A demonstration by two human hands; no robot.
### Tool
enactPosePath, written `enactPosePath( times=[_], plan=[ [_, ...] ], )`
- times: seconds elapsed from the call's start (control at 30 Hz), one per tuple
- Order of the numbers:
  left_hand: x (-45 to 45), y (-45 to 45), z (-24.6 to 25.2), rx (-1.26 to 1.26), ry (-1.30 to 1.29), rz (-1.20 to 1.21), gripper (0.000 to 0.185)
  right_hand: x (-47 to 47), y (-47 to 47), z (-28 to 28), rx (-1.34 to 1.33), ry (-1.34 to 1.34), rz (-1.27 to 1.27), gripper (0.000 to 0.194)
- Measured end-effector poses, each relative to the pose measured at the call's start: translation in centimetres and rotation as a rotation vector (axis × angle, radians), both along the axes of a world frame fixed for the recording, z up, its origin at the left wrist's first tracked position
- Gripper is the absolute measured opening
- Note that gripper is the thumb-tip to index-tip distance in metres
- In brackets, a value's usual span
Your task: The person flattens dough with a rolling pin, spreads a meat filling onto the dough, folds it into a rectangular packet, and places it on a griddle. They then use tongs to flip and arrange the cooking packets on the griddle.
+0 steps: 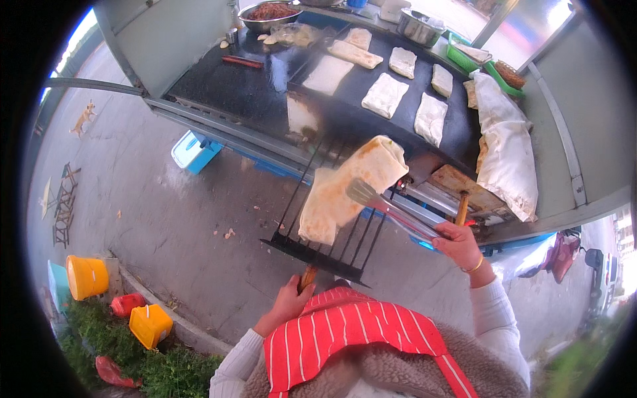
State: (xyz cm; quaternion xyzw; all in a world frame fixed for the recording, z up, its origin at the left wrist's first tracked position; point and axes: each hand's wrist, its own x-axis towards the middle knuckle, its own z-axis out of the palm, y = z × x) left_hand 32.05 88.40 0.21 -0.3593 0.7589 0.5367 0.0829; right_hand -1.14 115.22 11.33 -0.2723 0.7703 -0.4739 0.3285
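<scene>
My left hand (291, 301) grips the wooden handle (308, 276) of a black metal grill rack (358, 244), which is pulled out in front of the stove. Folded flatbreads (323, 211) with browned patches lie on its bars, and the far one (383, 159) shows an open folded end. In my right hand (463, 248) is a pair of metal tongs (398, 214). Their broad tips rest at the flatbreads, but whether they pinch one I cannot tell. Beyond the rack, several paler flatbreads (385, 94) lie spread on a black griddle (343, 107).
A white cloth (505, 144) covers stacked breads on the right. Another wooden handle (463, 206) sticks out below the griddle. Behind stand a bowl of reddish filling (271, 11), a steel pot (420, 27) and a green basket (463, 54). A blue box (196, 151) sits on the ground at left.
</scene>
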Motion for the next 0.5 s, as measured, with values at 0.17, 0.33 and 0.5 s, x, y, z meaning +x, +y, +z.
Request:
enactPosePath(
  times=[0.17, 0.33, 0.5],
  plan=[
    [0.1, -0.1, 0.0, 0.020, -0.038, 0.017, 0.043, 0.2, -2.5, -1.5, 0.005, 0.809, 0.007, 0.027],
    [0.1, 0.0, 0.5, -0.002, -0.026, 0.015, 0.044, -3.0, -5.2, -1.5, -0.029, 1.500, 0.175, 0.029],
    [0.1, 0.3, 0.5, -0.011, -0.045, 0.020, 0.044, -6.9, -7.2, -1.0, 0.075, 1.746, 0.300, 0.027]
  ],
)
